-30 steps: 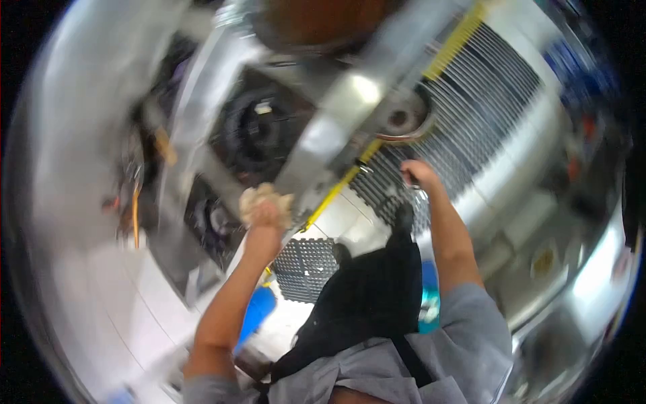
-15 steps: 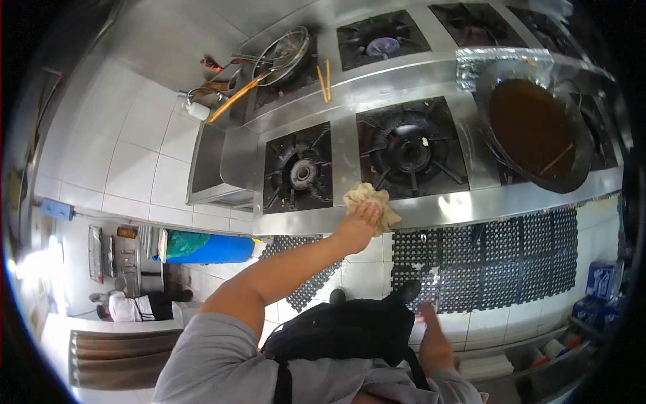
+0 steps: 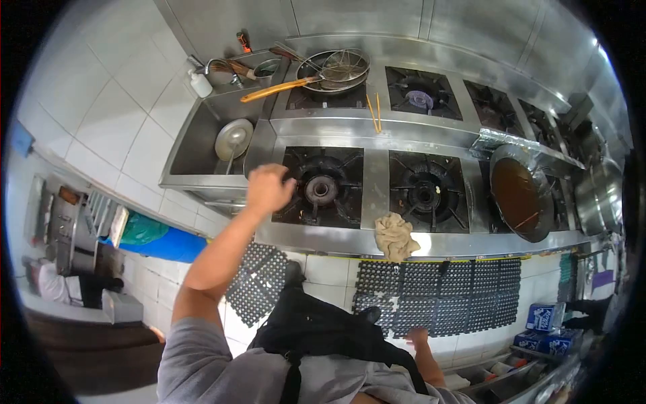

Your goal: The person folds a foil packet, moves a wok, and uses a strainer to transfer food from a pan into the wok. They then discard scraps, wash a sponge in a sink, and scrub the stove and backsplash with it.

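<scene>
My left hand (image 3: 269, 188) hovers over the left edge of the front left burner (image 3: 320, 190), near the sink (image 3: 182, 151). Its fingers are loosely bent, with the thumb apart and nothing in them. Inside the sink lie a round metal bowl (image 3: 223, 147) and a ladle (image 3: 236, 137). A crumpled beige cloth (image 3: 396, 237) rests on the stove's front edge, away from both hands. Down by my side, above the floor mat, hangs my right hand (image 3: 417, 335), fingers partly spread and holding nothing I can see.
A large wok of brown liquid (image 3: 518, 192) stands on the right burner, with a steel pot (image 3: 599, 198) beyond it. At the back left are a pan with strainers (image 3: 336, 71) and wooden chopsticks (image 3: 374, 113). Another person (image 3: 64, 283) is at far left.
My left hand has let go of the cloth, leaving it on the stove's front edge, and has moved left toward the sink. The view has shifted, showing more of the sink.
</scene>
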### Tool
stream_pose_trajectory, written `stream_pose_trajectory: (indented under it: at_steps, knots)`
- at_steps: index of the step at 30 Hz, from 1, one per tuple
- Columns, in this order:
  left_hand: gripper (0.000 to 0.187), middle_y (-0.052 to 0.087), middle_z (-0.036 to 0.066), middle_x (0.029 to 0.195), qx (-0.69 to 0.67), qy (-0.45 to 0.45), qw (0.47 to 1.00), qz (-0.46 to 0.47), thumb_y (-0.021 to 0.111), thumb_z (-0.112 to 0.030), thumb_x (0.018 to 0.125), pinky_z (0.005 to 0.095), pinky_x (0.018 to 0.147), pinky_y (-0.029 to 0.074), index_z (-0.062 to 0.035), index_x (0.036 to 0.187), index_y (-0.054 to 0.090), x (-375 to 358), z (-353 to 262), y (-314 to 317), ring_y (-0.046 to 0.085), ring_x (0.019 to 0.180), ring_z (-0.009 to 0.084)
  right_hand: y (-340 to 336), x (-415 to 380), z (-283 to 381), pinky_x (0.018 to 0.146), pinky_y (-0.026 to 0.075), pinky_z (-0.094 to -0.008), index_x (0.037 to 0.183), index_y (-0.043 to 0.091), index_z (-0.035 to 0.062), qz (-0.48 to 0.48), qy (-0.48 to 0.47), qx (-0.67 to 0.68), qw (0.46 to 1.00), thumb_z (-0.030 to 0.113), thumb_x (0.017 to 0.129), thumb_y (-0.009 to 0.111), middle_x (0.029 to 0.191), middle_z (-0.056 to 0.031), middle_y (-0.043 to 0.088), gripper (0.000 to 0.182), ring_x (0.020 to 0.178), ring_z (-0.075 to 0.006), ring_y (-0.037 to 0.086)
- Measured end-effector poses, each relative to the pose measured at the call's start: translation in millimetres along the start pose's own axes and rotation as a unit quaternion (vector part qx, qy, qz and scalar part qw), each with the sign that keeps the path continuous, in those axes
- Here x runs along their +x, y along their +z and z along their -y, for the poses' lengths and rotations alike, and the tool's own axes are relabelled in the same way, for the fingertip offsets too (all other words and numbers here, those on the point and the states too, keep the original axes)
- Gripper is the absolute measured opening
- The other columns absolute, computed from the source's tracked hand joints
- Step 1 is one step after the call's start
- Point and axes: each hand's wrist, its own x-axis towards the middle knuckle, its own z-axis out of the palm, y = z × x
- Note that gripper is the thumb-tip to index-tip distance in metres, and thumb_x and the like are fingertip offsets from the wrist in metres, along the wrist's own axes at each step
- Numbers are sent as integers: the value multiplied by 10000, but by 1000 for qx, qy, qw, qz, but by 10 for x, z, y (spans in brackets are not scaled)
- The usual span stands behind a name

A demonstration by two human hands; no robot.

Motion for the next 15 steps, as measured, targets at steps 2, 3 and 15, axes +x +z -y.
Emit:
stream_pose_trajectory:
  at_steps: [2,3,15]
  knots:
    - [343,684,162,1068,19,-7,1000,-7,722,-291,797,451,897,446,-37,1025,694,239,625,-57,616,1041,336,262,-129,297,435,476,-409,964,592,41,-50,-23,76,996,252,915,581,769,-109,607,217,580,-254,608]
    - [351,680,162,1080,27,-13,1000,-1,718,-295,803,454,908,438,-37,1040,691,400,907,-47,608,1057,338,484,-209,402,445,497,-411,998,591,36,-82,-33,74,993,253,923,562,772,-117,613,231,593,-271,625]
    - [536,583,160,1249,24,206,977,-58,693,-305,819,496,1036,353,-54,1275,565,2846,2320,946,511,1222,327,3654,-1942,587,504,565,-315,1053,658,11,-62,-41,-226,971,186,910,632,833,-116,703,227,669,-195,706]
